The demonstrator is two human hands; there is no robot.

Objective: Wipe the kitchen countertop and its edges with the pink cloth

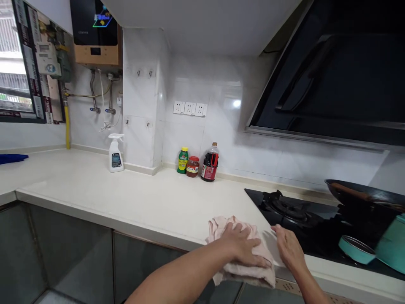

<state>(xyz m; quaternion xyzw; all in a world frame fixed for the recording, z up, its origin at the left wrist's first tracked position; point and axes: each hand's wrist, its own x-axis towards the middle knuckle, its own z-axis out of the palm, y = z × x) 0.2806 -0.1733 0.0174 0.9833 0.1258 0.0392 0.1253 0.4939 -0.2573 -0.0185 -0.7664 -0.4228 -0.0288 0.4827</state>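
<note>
My left hand (243, 247) lies flat on a pale pink cloth (218, 230), its fingers spread. The folded cloth rests at the front of the countertop, and part of it hangs over the front edge. To the right of the cloth is my right hand (289, 249), with nothing visible in it. Its fingers are loosely stretched, close to the left edge of the black gas hob (262, 202). Some of the right fingers are hidden from this angle.
On the hob are a burner (287, 209), a wok (363, 194), a teal pot (392, 247) and a small teal pan (357, 249). Along the wall stand a green bottle (182, 160), a red-lidded jar (193, 166), a dark sauce bottle (209, 164) and a white spray bottle (115, 156).
</note>
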